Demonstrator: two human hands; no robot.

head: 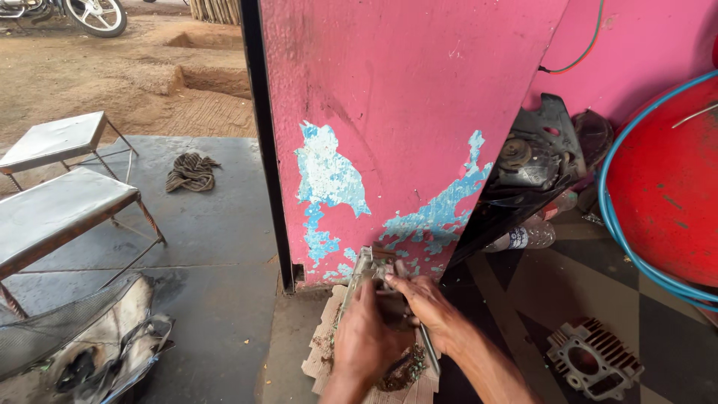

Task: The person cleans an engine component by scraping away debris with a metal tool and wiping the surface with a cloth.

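1. Metal engine part [365,271]: it stands on edge on a wooden block [320,357] on the floor, at the foot of the pink wall [389,97].
2. The left hand [366,337] is closed around the part, steadying it.
3. The right hand [426,303] grips a thin metal tool [428,350] against the part.
4. A finned engine cylinder [593,363] lies on the floor to the right.
5. Plastic bottles [523,236] lie farther back under a black panel [523,164].
6. Two metal benches [52,179] stand well apart to the left.
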